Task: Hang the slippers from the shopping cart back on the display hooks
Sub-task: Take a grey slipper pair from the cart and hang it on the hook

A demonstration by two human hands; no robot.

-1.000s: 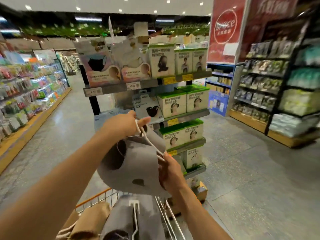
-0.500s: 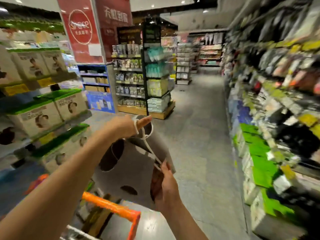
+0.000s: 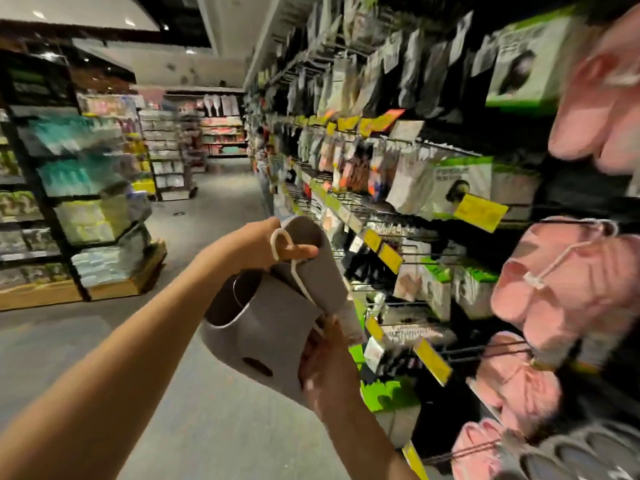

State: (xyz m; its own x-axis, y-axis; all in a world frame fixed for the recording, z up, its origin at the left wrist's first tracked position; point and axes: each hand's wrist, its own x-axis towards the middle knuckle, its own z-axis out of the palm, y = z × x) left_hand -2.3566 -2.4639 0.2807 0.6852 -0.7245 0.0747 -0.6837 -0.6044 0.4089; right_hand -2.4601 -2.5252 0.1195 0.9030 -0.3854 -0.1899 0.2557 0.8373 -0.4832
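While the left hand (image 3: 263, 242) pinches the white hanger loop (image 3: 281, 241) and the right hand (image 3: 327, 358) grips the sole from below, the grey slippers (image 3: 273, 320) hang between them, left of the pink slippers (image 3: 568, 289) on the display hooks (image 3: 485, 351). The step likely wants the loop held open and upright, carried to a free hook near the grey pairs (image 3: 575, 455) below the pink slippers, then slid fully on before either hand lets go.

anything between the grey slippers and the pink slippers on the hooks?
Head view: the grey slippers and the hanging pink slippers are separated by hooks of small packaged goods with yellow price tags. No bare gap.
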